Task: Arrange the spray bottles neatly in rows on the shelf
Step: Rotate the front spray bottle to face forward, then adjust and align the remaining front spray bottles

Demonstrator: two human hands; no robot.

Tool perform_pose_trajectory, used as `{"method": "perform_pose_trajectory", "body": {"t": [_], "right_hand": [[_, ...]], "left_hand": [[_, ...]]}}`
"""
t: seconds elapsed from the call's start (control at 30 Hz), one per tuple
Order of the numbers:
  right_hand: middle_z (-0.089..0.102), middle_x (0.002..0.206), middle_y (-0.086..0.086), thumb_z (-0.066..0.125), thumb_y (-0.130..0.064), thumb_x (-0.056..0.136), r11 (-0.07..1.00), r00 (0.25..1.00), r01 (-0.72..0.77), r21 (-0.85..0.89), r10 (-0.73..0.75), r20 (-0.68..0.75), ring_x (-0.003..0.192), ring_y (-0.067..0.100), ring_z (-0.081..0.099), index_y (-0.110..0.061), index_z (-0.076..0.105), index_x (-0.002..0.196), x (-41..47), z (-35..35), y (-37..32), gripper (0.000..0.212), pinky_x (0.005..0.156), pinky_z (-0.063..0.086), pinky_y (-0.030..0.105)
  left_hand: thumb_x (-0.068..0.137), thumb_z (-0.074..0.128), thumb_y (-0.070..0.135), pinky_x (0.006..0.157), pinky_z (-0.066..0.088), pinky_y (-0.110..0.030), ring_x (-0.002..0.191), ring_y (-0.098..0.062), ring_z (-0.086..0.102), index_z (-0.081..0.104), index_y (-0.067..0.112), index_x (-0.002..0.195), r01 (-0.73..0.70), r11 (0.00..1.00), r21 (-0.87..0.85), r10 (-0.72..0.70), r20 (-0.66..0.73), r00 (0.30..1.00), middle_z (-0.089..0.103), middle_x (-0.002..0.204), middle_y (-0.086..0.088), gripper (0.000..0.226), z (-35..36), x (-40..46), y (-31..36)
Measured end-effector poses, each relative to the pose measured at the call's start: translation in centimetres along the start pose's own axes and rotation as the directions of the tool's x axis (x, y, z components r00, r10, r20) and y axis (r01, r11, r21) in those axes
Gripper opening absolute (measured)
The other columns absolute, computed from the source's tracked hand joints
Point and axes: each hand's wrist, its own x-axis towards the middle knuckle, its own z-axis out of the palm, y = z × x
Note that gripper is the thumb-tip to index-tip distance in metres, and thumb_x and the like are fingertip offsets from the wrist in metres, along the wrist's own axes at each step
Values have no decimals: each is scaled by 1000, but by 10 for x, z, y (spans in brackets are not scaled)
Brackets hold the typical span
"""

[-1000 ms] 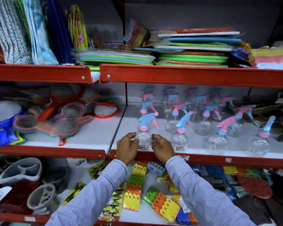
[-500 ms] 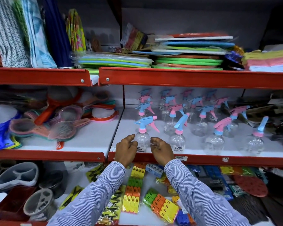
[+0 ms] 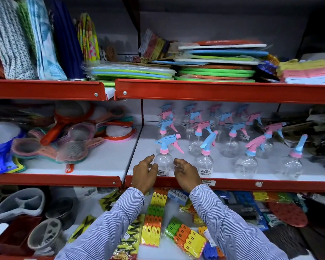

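Several clear spray bottles with blue and pink trigger heads stand on the white middle shelf (image 3: 178, 145) in loose rows. The front-left bottle (image 3: 164, 165), with a blue head and pink trigger, stands upright near the red front lip (image 3: 270, 183). My left hand (image 3: 144, 171) is just left of it and my right hand (image 3: 186, 171) just right, fingers spread and barely apart from its sides. To the right in the front row stand a second bottle (image 3: 204, 163), a third bottle (image 3: 246, 165) and a fourth bottle (image 3: 293, 167), unevenly spaced and turned different ways.
Plastic strainers (image 3: 71, 149) lie heaped on the neighbouring shelf to the left. Dark clutter (image 3: 323, 143) crowds the shelf's right end. Packs of coloured clothes pegs (image 3: 154, 222) lie on the shelf below my arms. Stacked mats (image 3: 214, 72) fill the shelf above.
Both hands cupped the front-left bottle before; now their fingers have loosened and drawn slightly off its sides. The bottle stays upright in the same spot.
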Motion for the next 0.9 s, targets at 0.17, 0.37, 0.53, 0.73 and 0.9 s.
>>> {"method": "perform_pose_trajectory", "body": {"t": [0.17,0.37,0.53,0.73,0.9], "right_hand": [[61,129,6,51,-8,79,970,959,170,-176,-203,-195,116,19,57,-23,53,127,-14,-8,11,50,102,45,32],[63,124,1,53,-12,73,727,757,298,-619,-575,-311,113,22,52,-18,60,115,-34,-40,35,43,96,44,37],[43,146,8,56,-22,76,643,809,156,-750,-519,-277,134,28,35,-16,43,135,-43,-76,68,61,112,30,43],[18,158,11,47,-29,83,619,880,179,-765,-448,-157,146,26,13,-13,20,146,-33,-107,99,71,119,5,39],[11,159,10,41,-25,85,662,893,305,-685,-448,-35,147,24,10,-10,13,147,-23,-116,106,70,121,13,40]], "left_hand": [[85,45,36,119,24,-31,144,-20,35,41,16,144,-200,968,151,211,-66,975,39,154,-5,63,-1,-16,-1],[85,50,36,122,17,-50,151,-25,18,33,16,147,-396,733,553,526,-92,845,26,161,-7,67,13,-32,4],[86,51,34,121,17,-54,151,-27,15,31,12,148,-497,574,651,626,41,779,24,161,-10,69,45,-41,18],[89,47,29,122,19,-46,151,-20,18,34,11,146,-514,605,608,592,88,801,27,160,-9,61,99,-47,47],[91,43,29,121,24,-45,150,-23,23,32,10,148,-436,699,566,472,92,877,28,159,-10,61,128,-44,53]]}}
